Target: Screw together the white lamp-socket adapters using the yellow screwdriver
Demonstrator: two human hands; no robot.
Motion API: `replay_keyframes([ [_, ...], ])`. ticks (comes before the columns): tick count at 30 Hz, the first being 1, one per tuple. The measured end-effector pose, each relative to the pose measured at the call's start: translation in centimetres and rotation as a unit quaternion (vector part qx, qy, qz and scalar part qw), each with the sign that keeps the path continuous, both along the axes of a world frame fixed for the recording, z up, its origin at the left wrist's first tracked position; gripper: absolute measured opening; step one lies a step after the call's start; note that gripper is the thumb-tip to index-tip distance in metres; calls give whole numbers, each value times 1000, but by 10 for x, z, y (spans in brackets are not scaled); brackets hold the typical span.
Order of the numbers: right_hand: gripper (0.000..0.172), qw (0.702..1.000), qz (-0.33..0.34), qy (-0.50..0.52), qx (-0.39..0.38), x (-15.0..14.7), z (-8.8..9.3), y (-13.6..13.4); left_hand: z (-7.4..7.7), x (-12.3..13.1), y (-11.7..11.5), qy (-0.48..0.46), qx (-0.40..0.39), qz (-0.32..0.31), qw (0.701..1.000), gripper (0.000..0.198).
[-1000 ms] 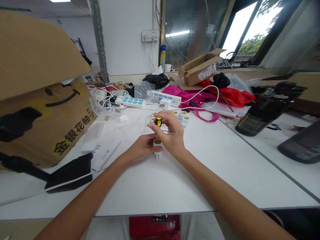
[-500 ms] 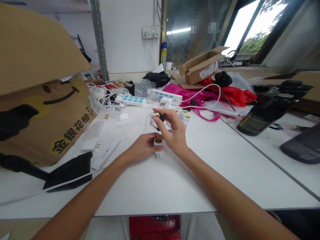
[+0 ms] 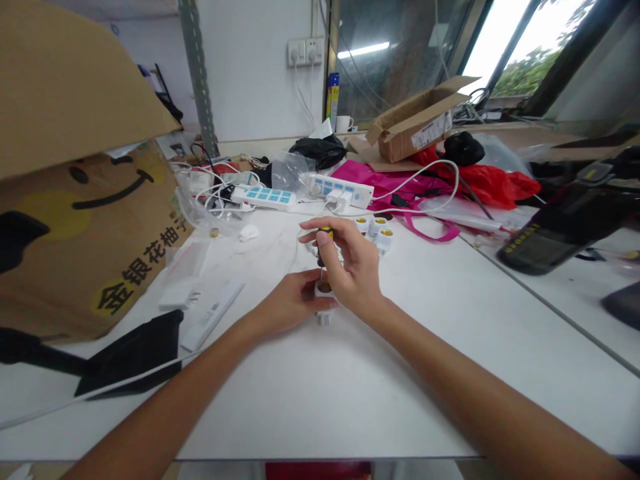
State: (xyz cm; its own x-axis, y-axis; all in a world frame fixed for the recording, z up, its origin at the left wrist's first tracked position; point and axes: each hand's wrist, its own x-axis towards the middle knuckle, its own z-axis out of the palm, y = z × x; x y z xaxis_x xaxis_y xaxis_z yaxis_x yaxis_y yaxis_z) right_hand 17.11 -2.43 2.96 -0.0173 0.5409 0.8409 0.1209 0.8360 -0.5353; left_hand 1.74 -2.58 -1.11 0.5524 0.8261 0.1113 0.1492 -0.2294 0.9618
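My left hand is closed around a small white lamp socket with a brass-coloured inside, keeping it on the white table. A screwdriver with a black and yellow handle stands upright in my right hand, gripped between thumb and fingers. Its thin shaft points down into the socket's opening; the tip is hidden. Just beyond my right hand are several similar white sockets, partly covered by that hand.
Power strips and tangled white cables lie at the back. A large cardboard box and a black stand base occupy the left. To the right are a pink bag, a red plastic bag and a dark bottle.
The camera view has shifted slightly. My right fingers have changed their hold on the screwdriver handle, now wrapping further over it. The left hand still holds the socket.
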Motion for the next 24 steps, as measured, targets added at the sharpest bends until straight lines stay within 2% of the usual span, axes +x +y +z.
replay_keyframes([
  [6,18,998,-7,-17,62,3,-9,-4,7,2,-4,25,-3,6,1000,26],
  [8,18,999,7,-17,35,3,-10,-6,7,3,-4,18,-8,0,1000,28],
  [12,32,999,48,-2,-20,1,-12,-8,5,4,-4,-4,-9,-14,1000,32],
  [15,29,997,62,30,-29,1,-12,-6,6,4,-5,4,7,-11,1000,30],
  [17,26,998,53,30,-14,4,-11,-4,7,3,-6,10,36,-2,999,28],
  [21,23,999,-24,20,16,11,-10,0,9,-2,-9,5,91,26,995,29],
  [24,26,1000,-18,11,6,13,-8,-2,7,-5,-9,-12,88,43,995,35],
])
